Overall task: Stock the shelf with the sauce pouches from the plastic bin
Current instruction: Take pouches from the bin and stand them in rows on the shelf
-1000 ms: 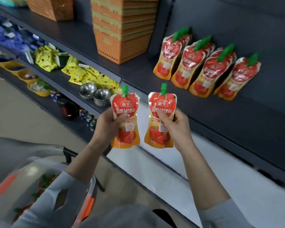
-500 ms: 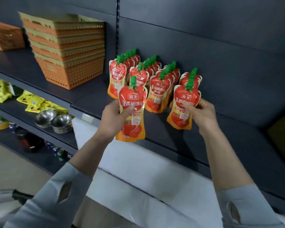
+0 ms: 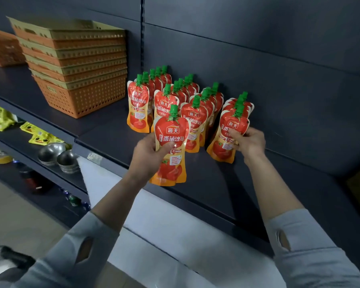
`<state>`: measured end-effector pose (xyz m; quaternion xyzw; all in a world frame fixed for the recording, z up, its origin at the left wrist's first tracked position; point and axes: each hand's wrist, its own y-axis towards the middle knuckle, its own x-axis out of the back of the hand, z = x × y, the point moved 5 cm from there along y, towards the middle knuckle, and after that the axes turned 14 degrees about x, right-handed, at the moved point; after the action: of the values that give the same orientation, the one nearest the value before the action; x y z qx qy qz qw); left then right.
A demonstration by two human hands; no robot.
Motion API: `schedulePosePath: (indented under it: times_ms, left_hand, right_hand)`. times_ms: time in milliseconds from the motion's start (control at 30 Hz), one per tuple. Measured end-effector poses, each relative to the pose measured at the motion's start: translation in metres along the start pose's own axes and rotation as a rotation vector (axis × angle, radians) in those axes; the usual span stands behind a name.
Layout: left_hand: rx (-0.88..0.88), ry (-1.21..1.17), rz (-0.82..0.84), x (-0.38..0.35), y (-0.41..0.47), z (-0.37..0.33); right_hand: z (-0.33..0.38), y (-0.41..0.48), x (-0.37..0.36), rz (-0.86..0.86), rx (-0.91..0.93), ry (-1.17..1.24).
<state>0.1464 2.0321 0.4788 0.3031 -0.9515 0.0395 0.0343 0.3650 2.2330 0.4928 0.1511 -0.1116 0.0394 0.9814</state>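
My left hand (image 3: 149, 157) grips a red and orange sauce pouch (image 3: 172, 148) with a green cap, held upright in front of the dark shelf (image 3: 104, 134). My right hand (image 3: 248, 143) holds a second pouch (image 3: 224, 142) standing on the shelf at the front of the rightmost row. Several rows of matching pouches (image 3: 166, 94) stand upright behind it, leaning toward the shelf's back panel. The plastic bin is out of view.
A stack of orange and yellow perforated baskets (image 3: 75, 65) sits on the same shelf to the left of the pouches. The lower shelf holds metal bowls (image 3: 58, 156) and yellow packets (image 3: 40, 136). Bare shelf lies right of the pouches. A white panel (image 3: 164, 221) runs below the shelf.
My right hand has lowered its pouch onto the shelf at the front of the rightmost row. My left hand has stayed in front of the shelf with its pouch. The view has closed in.
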Motion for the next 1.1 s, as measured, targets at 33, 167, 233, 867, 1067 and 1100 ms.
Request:
schedulePosePath:
  times_ms: [33, 167, 233, 867, 1067, 1100]
  left_hand:
    - [-0.003, 0.007, -0.004, -0.001, 0.001, 0.0]
    - [-0.002, 0.024, 0.004, -0.009, 0.006, 0.001]
    - [-0.007, 0.036, 0.015, -0.014, 0.007, 0.003]
    - [-0.008, -0.003, 0.283, -0.074, 0.0, -0.002]
    - [0.014, 0.051, 0.245, -0.076, 0.013, 0.017]
    - [0.015, 0.1, 0.227, -0.075, 0.014, 0.024]
  right_hand:
    - [-0.001, 0.003, -0.002, 0.007, 0.004, -0.002]
    - [-0.001, 0.012, -0.008, 0.016, 0.037, -0.027]
    - [-0.001, 0.013, -0.009, 0.021, 0.058, -0.05]
    - [0.069, -0.049, -0.016, 0.403, 0.339, -0.04]
    - [0.067, -0.032, 0.007, 0.244, 0.386, -0.134]
    - [0.066, -0.027, 0.012, 0.212, 0.391, -0.153]
